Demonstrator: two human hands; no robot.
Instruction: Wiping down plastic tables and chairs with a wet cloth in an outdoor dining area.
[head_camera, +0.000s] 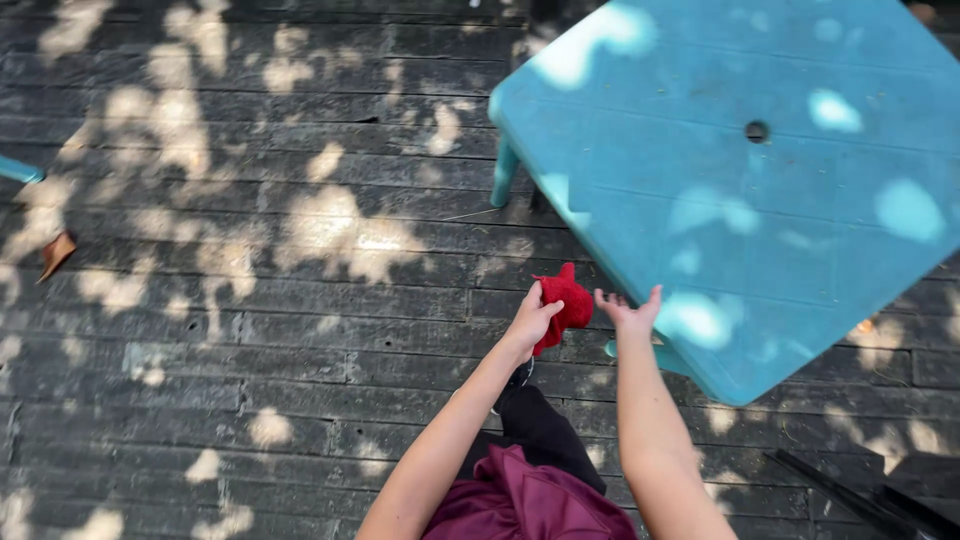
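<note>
My left hand (530, 318) grips a small red cloth (566, 302), held bunched up in the air just off the near-left edge of a teal plastic table (760, 210). My right hand (630, 310) is beside the cloth on its right, fingers spread and palm up, close to the table's edge; whether it touches the cloth I cannot tell. Both forearms reach forward from the bottom of the view. Below them are my dark trousers and a maroon garment (530, 500).
The ground is dark wooden decking (250, 330) dappled with sunlight. The table has a round hole (757, 131) near its middle and a teal leg (503, 172) at its far-left corner. A brown scrap (55, 253) lies at the far left. Dark slats (860, 495) show at bottom right.
</note>
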